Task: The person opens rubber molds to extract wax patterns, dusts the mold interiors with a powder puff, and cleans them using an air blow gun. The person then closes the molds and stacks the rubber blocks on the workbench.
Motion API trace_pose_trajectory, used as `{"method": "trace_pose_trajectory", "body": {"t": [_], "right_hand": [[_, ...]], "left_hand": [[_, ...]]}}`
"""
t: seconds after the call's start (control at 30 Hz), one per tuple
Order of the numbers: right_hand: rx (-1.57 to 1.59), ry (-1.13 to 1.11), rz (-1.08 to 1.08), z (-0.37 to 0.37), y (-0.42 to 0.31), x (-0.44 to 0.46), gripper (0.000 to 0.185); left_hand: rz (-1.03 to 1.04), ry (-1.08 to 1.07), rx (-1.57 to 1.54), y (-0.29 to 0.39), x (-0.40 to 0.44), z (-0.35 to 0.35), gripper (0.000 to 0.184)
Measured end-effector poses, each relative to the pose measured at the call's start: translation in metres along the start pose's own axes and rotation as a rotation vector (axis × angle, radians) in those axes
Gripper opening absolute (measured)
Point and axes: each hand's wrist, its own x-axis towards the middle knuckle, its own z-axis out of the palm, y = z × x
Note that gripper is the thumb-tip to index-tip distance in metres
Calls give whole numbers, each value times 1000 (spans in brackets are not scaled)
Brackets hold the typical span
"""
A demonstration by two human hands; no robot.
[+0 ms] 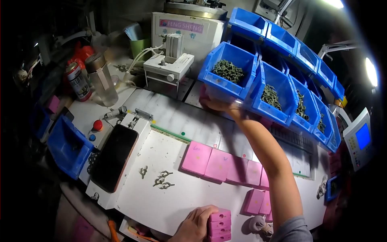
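Near the front edge, my left hand (195, 224) is closed against a stack of several pink blocks (220, 228) with small holes in their sides. Stretched forward beneath the blue bins, my right hand (217, 105) has its fingers at a pink block (203, 95), partly hidden in shadow. A row of flat pink blocks (217, 163) lies across the middle of the white worktop (161, 201). Small greenish branched pieces (163, 178) are scattered to the left of that row.
Blue bins (227, 90) holding many greenish pieces rise at the back right. A phone (115, 158) lies on the left ledge. Behind it stand a clear bottle (102, 84) and a can (78, 82). A white machine (169, 66) occupies the back, and a control panel (358, 139) the right.
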Motion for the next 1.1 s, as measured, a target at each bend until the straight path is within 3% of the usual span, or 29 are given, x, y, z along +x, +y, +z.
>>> {"method": "trace_pose_trajectory", "body": {"t": [0.1,0.17,0.37,0.63,0.9,0.93,0.97,1.03,1.1], "right_hand": [[120,-128,-73,-5,6,9,38],[27,-206,-109,-25,4,5,44],[234,-275,-47,-34,25,6,46],[256,-187,145,4,16,33,48],[342,-175,158,-3,-3,24,51],[379,-182,149,-10,-7,17,52],[437,-192,123,-18,-12,6,52],[508,-195,79,-29,-22,-19,58],[519,-53,217,-32,-26,-44,55]], "left_hand": [[-18,24,-42,2,3,-1,79],[-21,22,-63,3,5,-3,77],[-18,8,-93,4,7,-6,76],[-25,13,-121,6,12,-5,71],[-8,42,-65,2,7,1,73],[-31,106,-121,5,8,2,57],[-36,102,-128,3,7,1,57],[-49,-26,-108,-4,4,2,74],[-51,-20,-120,-4,1,4,73]]}}
